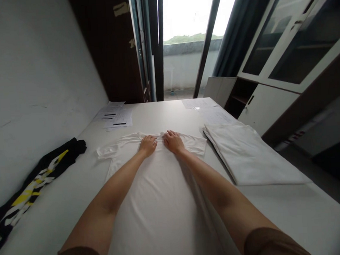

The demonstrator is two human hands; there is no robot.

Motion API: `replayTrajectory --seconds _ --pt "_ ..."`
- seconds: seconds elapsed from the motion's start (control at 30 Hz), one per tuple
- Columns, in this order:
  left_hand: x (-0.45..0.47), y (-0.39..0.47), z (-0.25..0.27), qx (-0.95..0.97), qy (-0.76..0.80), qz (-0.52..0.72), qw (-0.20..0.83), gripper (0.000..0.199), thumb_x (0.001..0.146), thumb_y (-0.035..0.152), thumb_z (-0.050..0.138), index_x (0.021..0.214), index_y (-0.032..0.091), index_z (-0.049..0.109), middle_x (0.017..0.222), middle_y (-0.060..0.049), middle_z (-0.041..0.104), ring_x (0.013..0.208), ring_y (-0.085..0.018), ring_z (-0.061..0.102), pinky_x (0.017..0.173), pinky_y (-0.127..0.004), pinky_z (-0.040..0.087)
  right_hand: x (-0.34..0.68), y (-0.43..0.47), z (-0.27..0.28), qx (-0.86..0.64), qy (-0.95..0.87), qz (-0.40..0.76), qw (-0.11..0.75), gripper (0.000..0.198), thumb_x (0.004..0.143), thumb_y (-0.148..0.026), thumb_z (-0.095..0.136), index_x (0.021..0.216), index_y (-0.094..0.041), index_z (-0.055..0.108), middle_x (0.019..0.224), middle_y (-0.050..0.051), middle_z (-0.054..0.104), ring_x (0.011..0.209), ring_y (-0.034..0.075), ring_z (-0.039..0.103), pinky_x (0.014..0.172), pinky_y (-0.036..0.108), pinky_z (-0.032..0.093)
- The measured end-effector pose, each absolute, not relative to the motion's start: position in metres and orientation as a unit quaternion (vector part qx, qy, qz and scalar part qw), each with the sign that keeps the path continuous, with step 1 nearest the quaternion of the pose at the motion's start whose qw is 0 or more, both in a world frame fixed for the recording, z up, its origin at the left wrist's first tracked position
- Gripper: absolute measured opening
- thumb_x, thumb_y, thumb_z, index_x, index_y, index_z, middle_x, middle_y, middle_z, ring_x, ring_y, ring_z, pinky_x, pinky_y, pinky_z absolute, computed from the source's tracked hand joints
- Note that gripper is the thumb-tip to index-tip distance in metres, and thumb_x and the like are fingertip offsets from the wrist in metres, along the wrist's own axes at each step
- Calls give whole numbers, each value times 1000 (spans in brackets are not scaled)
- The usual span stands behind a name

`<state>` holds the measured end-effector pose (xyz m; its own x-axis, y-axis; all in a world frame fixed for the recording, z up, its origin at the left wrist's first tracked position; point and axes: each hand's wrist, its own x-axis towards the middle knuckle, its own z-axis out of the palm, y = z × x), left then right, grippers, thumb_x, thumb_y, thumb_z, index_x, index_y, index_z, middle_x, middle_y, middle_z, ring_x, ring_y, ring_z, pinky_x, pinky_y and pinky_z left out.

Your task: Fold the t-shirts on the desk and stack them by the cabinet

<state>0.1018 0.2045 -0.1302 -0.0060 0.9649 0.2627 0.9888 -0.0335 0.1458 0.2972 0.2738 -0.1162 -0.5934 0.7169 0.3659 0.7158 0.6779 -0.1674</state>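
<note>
A white T-shirt (155, 206) lies spread on the table, its collar at the far end and its short sleeves out to both sides. At the left part of the neckline, my left hand (148, 145) is closed on the cloth with bent fingers. My right hand (173, 141) grips the neckline just to the right of it, fingers curled over the fabric. A small gap separates the two hands. My forearms cover parts of the shirt's body, and its hem is out of frame.
A white table (163, 114) bears a folded white cloth (256, 156) at the right and a black garment with yellow and white pattern (37, 187) at the left. Papers (115, 117) lie at the far left. A wall (38, 74) borders the left side; cabinets (286, 45) stand right.
</note>
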Motion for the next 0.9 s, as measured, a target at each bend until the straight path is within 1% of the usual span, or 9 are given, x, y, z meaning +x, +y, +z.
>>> replayTrajectory --seconds 0.07,0.13,0.3,0.37,0.47,0.6,0.7,0.8,0.9 --pt "115 217 -133 -700 -694 -160 38 36 103 34 42 132 24 62 132 -10 61 125 -24 51 113 -39 36 299 269 -120 -377 -903 1 207 39 104 -32 43 137 -19 58 150 13 51 138 27 44 115 41 34" --pt "125 227 -137 -697 -696 -168 34 37 102 31 43 133 23 61 132 -11 60 125 -24 51 112 -40 36 300 266 -122 -372 -905 5 207 39 104 -34 43 138 -21 58 150 11 52 135 27 47 113 40 37" --pt "130 237 -146 -698 -697 -161 24 44 101 32 43 143 24 53 149 -10 51 136 -26 43 118 -45 27 301 262 -122 -357 -918 20 171 43 106 -38 36 143 -24 54 152 8 50 140 25 43 115 40 34" --pt "126 236 -149 -695 -703 -151 20 49 102 37 41 149 25 47 156 -10 44 143 -28 35 121 -49 22 302 262 -121 -356 -922 29 146 44 107 -39 33 143 -25 54 153 6 49 141 23 41 117 39 31" --pt "120 233 -151 -691 -710 -135 14 54 102 45 38 153 25 43 161 -9 39 148 -31 29 121 -54 19 302 266 -122 -379 -918 39 109 50 106 -45 34 149 -24 49 162 7 38 149 25 31 121 43 24" --pt "105 224 -144 -698 -705 -126 28 52 103 46 39 151 28 45 161 -4 40 149 -25 30 124 -46 17 299 273 -127 -409 -907 62 79 62 104 -57 33 157 -25 38 168 9 24 154 30 19 123 53 17" --pt "81 213 -138 -666 -733 -129 51 53 105 42 33 153 22 42 162 -9 38 150 -25 28 125 -44 15 297 277 -130 -429 -897 70 78 72 101 -64 34 160 -23 32 168 11 21 155 33 13 122 59 10" --pt "48 203 -138 -624 -771 -118 53 57 104 40 30 155 15 38 162 -15 37 150 -28 29 124 -47 18 295 280 -132 -431 -897 74 71 75 100 -67 33 161 -24 29 169 12 17 155 34 10 121 63 5" --pt "18 197 -143 -612 -785 -89 31 61 103 49 34 155 19 40 163 -12 36 150 -30 30 122 -49 22 295 282 -133 -427 -899 80 54 75 101 -68 31 162 -25 26 170 11 15 155 35 9 121 64 5"
